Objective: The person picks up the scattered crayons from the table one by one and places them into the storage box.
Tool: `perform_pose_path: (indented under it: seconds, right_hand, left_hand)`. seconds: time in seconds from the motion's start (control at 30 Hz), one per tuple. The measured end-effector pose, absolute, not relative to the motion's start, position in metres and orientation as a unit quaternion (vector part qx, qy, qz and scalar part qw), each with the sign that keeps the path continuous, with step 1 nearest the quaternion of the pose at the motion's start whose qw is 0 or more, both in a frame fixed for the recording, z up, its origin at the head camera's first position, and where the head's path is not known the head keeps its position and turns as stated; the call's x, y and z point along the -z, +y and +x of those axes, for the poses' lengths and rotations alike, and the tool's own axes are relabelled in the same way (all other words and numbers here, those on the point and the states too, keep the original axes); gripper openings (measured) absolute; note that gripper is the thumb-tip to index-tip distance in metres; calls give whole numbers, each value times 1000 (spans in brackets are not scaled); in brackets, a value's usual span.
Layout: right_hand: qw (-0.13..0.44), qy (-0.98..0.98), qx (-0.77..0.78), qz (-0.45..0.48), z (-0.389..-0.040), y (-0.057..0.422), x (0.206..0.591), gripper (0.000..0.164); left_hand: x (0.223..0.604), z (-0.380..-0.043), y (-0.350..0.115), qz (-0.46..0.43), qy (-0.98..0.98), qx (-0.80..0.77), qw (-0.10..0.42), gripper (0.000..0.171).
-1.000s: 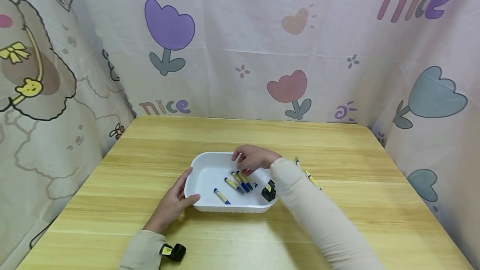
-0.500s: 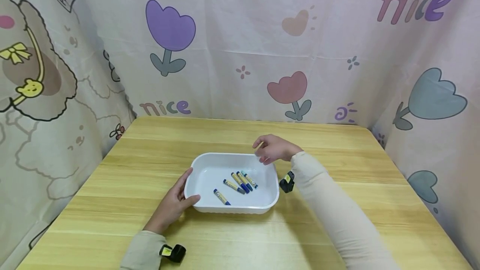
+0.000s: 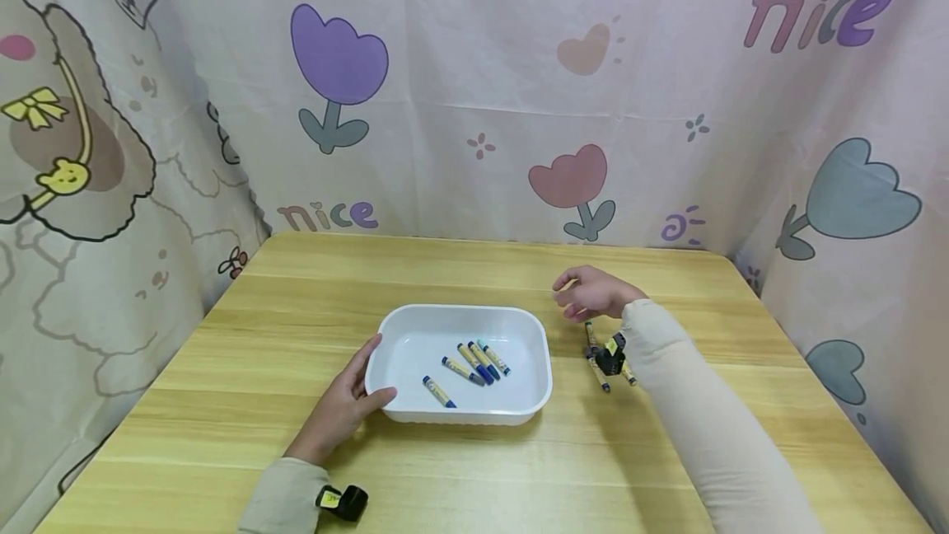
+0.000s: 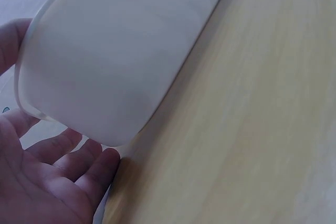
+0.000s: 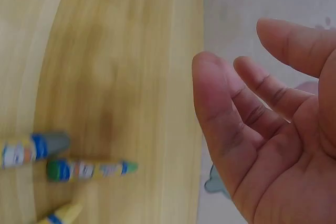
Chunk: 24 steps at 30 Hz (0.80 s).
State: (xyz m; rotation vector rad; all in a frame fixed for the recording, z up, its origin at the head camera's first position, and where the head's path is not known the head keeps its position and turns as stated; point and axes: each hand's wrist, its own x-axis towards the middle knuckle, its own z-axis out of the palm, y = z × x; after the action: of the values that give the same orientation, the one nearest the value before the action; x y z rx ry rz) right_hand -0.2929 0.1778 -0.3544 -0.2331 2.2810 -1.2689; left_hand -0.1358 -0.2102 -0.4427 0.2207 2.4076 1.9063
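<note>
Head view: black camera (image 3: pixel 611 355) partly hides crayons (image 3: pixel 599 373) (right hand (image 3: pixel 593 293), fingers apart; left hand (image 3: pixel 338 404) gripping tray (image 3: pixel 460 416)).

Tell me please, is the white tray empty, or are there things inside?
Not empty, but far from full: five crayons lie in the tray, with much bare bottom around them.

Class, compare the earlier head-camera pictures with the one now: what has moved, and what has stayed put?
The right hand has moved from over the white tray to the person's right, past its edge, near the crayons on the table. Its fingers hold nothing now. Unchanged: the left hand grips the tray's left end, and five crayons lie inside.
</note>
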Motion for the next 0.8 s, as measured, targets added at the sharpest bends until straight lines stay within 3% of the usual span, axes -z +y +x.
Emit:
perform_pose_path:
  seconds: [0.43,0.8]
  right_hand:
    - [245,854,458,-12,-289,216,376,31]
    - [223,875,429,-11,-290,226,397,33]
  left_hand:
    - [443,-135,-210,71,781,-619,32,80]
    - [444,-136,-210,72,779,-622,32,80]
